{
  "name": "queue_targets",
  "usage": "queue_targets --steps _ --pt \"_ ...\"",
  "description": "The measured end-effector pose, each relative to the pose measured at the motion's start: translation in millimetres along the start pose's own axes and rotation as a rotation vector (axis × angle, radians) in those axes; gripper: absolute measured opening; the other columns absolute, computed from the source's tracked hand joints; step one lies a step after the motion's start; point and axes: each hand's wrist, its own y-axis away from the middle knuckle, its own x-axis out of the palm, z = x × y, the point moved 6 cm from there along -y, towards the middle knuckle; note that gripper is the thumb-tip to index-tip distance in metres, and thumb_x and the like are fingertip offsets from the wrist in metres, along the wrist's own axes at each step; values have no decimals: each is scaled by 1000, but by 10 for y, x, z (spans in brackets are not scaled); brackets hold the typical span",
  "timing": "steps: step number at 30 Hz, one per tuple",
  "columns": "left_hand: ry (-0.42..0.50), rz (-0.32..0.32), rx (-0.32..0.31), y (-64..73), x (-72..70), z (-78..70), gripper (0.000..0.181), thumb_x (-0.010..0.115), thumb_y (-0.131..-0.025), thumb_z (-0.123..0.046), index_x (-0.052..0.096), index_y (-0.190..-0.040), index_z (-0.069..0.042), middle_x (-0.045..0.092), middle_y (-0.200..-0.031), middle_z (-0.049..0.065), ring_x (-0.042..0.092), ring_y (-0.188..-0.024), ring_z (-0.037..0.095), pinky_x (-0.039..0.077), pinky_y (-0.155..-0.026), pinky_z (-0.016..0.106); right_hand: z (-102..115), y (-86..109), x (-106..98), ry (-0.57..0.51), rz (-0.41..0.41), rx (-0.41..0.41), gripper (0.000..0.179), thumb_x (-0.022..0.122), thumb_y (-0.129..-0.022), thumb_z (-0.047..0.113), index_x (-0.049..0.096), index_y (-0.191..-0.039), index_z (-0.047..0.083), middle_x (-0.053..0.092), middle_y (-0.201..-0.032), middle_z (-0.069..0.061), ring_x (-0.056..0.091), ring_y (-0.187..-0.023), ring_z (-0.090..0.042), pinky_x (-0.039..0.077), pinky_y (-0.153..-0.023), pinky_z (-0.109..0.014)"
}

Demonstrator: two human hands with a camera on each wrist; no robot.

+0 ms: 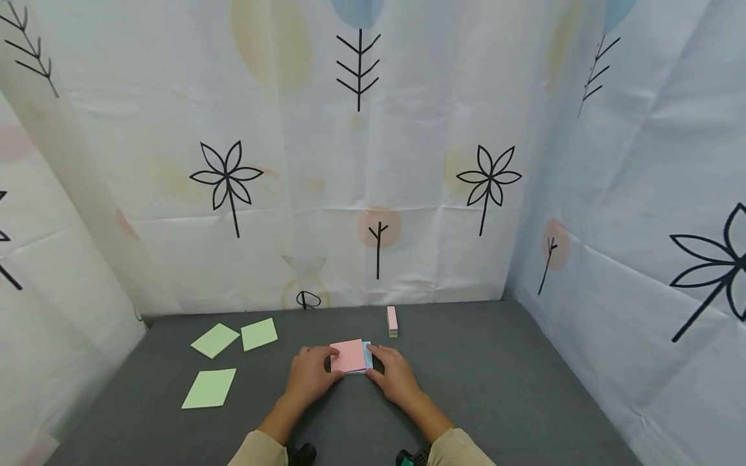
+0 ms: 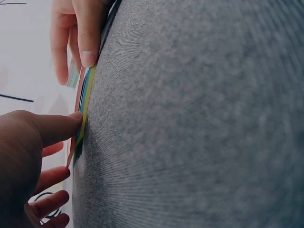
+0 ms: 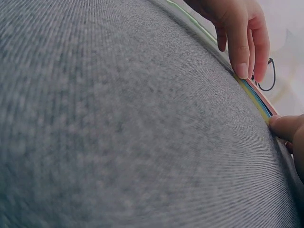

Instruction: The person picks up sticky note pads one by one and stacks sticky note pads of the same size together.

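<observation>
A small stack of square paper notes lies on the dark grey table between my hands, a pink note [image 1: 348, 356] on top. A light blue note [image 1: 368, 357] sticks out beneath it on the right. In the left wrist view the layered edge of the stack [image 2: 85, 95] shows pink, blue and yellow. My left hand [image 1: 310, 375] holds the stack's left side between thumb and fingers. The right side is held the same way by my right hand [image 1: 397, 377], its thumb at the near corner and its fingers at the far one.
Several pale green notes lie apart at the left: one [image 1: 215, 340] at the back, another [image 1: 259, 334] beside it, a third [image 1: 210, 388] nearer. Behind my right hand is a narrow pink and green stack [image 1: 392, 320]. Patterned white cloth [image 1: 419, 259] encloses the table's back and sides.
</observation>
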Motion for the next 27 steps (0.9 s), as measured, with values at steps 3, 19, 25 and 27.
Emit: queue_targets --steps 3,19,25,27 --pt "-22 8 16 0 7 -20 38 85 -74 -32 74 -105 -14 69 -110 8 56 -100 32 44 -85 53 -7 -4 -1 7 4 7 52 76 -85 23 60 -134 12 60 -128 -16 54 -121 -32 46 -95 -51" --pt "13 -1 17 20 11 -24 29 87 -71 -25 77 -98 -19 72 -99 1 56 -101 30 42 -84 52 28 -5 -33 18 28 -55 45 78 -83 21 66 -125 9 63 -125 -13 54 -122 -32 46 -94 -52" --pt "8 -22 60 19 -10 -54 27 87 -71 -22 78 -96 -19 72 -100 -2 57 -100 29 42 -84 51 48 2 -45 13 28 -68 45 77 -84 21 66 -126 8 63 -125 -14 54 -121 -35 46 -93 -55" --pt "8 -19 73 17 -9 -62 26 86 -72 -22 79 -96 -19 72 -100 -2 57 -101 29 42 -85 51 47 3 -43 17 28 -67 44 77 -84 21 67 -124 8 64 -124 -13 54 -122 -34 45 -93 -54"
